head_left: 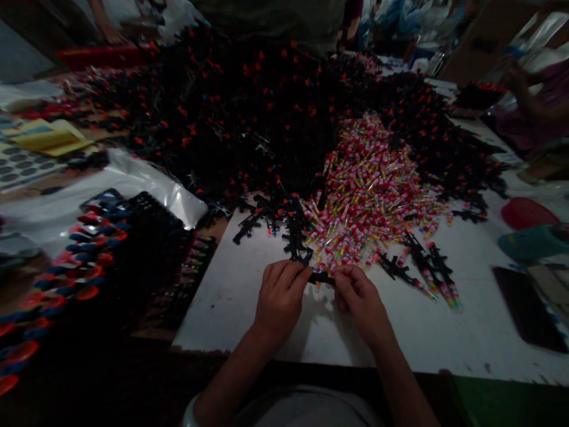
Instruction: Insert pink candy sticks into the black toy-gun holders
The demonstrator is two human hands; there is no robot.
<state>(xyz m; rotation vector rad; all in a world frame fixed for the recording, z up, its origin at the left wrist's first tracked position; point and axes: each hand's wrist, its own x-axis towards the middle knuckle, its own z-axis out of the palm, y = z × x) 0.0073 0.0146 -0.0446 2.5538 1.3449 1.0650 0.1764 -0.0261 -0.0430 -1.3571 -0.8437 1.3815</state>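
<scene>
Black part (320, 277) pinched between left hand (280, 299), right hand (361, 299).

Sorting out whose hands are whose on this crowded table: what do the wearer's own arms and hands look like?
Left hand and right hand are bare: no gloves, rings or watch visible. Forearms unsleeved; a pale sleeve edge shows near the left elbow.

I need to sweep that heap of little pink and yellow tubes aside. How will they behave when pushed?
The tubes look thin and round, so they would probably roll across the smooth white table. They lie loose in a heap, so a push likely spreads it rather than shifting it whole. Being so small, each seems light.
</scene>
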